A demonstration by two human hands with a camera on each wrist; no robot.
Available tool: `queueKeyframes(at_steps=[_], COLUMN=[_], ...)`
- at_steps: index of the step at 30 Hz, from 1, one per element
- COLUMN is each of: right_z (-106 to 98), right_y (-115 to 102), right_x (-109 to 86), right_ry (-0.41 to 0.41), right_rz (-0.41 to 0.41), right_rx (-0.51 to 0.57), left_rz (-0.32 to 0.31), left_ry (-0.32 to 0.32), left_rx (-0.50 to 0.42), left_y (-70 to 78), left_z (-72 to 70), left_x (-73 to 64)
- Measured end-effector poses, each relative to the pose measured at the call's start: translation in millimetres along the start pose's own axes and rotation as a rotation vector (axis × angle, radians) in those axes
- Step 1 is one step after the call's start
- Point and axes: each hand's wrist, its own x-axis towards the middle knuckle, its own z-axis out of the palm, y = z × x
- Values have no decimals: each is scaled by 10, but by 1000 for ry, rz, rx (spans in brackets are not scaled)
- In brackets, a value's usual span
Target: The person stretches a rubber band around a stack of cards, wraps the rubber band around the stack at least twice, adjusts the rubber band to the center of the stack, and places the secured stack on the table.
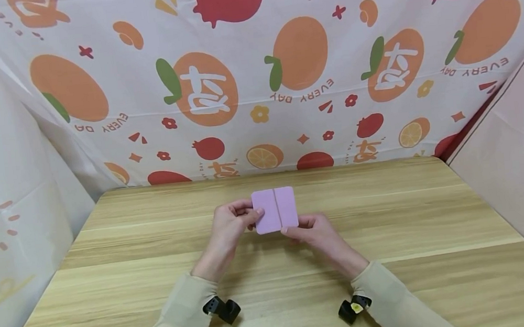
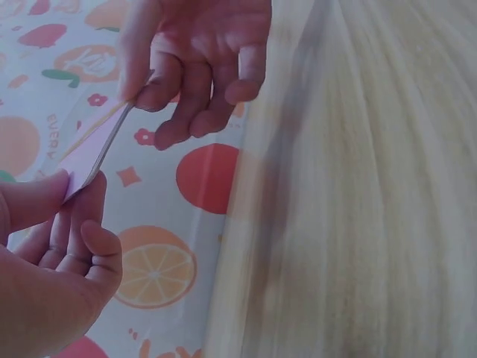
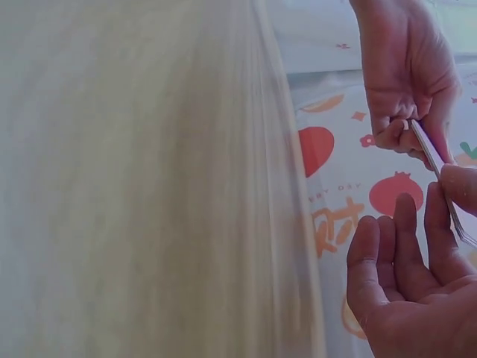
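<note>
A thin, square lilac card (image 1: 265, 221) with rounded corners is held up over the table, its broad face towards the head camera. A narrow tan rubber band (image 1: 277, 208) runs across it from the far edge to the near edge, right of centre. My left hand (image 1: 230, 225) pinches the card's left edge, thumb on the face and fingers behind. At the lower right, my right hand (image 1: 318, 234) pinches the near edge, its thumb tip at the band's lower end. Both wrist views show the card nearly edge-on between the hands, with the other right-hand fingers loosely bent.
The wood-grained table (image 1: 276, 309) spreads under both forearms. A white fruit-print cloth (image 1: 247, 112) hangs along its far edge, with pale cloths at the left and right sides. A black strap with a small camera (image 1: 224, 309) sits on each sleeve.
</note>
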Motion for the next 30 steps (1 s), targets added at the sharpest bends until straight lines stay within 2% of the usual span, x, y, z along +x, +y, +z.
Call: queueKeyframes(at_steps=[9,13,21,30], right_z=[16,38,75,111], right_y=[40,58,45,68], right_x=[-8,-2,-11,-28], right_ry=[27,37,70,111], right_rz=[33,40,31,103], right_rx=[53,92,97,102], left_rz=[15,-2,-17,-15], left_ry=[29,37,39,43], left_rx=[-33,-46,-65,-80], left_y=[-16,-46,-70,-114], left_z=[58,62,57,93], left_x=[-27,-21,-1,5])
